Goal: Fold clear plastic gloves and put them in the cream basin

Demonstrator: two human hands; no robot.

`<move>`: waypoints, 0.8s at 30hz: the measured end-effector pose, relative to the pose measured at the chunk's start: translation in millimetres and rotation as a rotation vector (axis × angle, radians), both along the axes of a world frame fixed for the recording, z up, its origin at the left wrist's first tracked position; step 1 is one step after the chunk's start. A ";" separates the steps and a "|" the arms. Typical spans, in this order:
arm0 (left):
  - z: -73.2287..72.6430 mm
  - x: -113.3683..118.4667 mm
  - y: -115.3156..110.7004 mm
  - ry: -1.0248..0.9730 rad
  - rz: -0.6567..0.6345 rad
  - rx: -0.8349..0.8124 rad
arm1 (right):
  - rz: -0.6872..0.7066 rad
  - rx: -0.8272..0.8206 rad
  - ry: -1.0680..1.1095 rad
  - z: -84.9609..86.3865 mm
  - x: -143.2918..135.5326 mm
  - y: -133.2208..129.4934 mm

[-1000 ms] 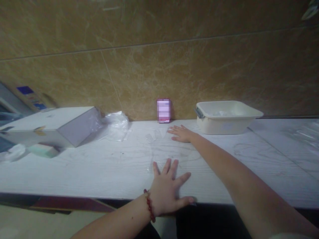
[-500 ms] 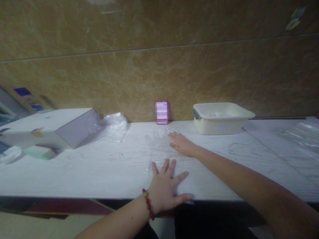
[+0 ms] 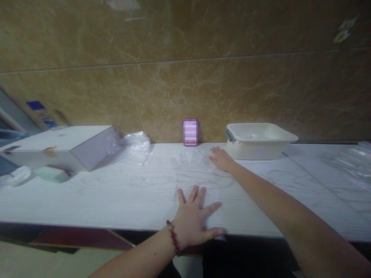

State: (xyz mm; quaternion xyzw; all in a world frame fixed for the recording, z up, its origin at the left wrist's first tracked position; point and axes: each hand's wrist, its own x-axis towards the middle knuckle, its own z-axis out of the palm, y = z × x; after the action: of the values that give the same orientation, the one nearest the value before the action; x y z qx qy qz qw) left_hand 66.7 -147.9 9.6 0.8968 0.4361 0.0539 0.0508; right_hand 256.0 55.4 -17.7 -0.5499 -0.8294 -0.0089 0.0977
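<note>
A thin, clear plastic film (image 3: 185,170) lies flat on the white wood-grain table (image 3: 95,200), with finger-like shapes at its far edge; its full outline is hard to make out. My left hand (image 3: 194,220), wearing a red bead bracelet (image 3: 173,240), presses palm down on the near end of the film, fingers spread wide. Farther off, my right hand (image 3: 222,159) rests flat by the film's far right edge, fingers stretched out, just left of a cream plastic basin (image 3: 255,150). Neither hand grips anything.
A phone (image 3: 190,132) leans upright against the tiled wall. To the left are a white box (image 3: 84,148), crumpled clear plastic (image 3: 136,146) and a pale green block (image 3: 53,174). More clear plastic (image 3: 350,162) lies far right. The table's front edge runs under my left wrist.
My right hand has slid right and slightly away from me, toward the basin. My left hand stays in place with its fingers spread. The view has shifted slightly.
</note>
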 end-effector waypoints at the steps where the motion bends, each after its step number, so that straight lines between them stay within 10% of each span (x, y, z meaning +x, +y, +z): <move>1: -0.2 0.0 -0.4 -0.007 -0.001 0.005 | 0.022 0.022 0.023 1.7 -8.0 -1.4; 6: -2.1 0.0 -1.4 -0.005 -0.001 0.011 | 0.304 -0.041 0.015 -0.2 -62.1 -13.5; 18: 0.7 -1.0 -1.9 -0.027 -0.014 -0.027 | 0.102 -0.181 0.038 5.1 -91.7 26.1; 24: -2.3 -22.8 8.2 -0.295 0.148 0.062 | -0.002 -0.032 0.227 29.6 -87.4 -25.9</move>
State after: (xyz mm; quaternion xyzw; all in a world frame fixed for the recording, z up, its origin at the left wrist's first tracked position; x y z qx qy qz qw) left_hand 43.9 -139.7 7.3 0.8458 0.4869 0.2020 0.0822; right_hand 168.6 29.5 11.9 -0.5497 -0.8125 0.0665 0.1825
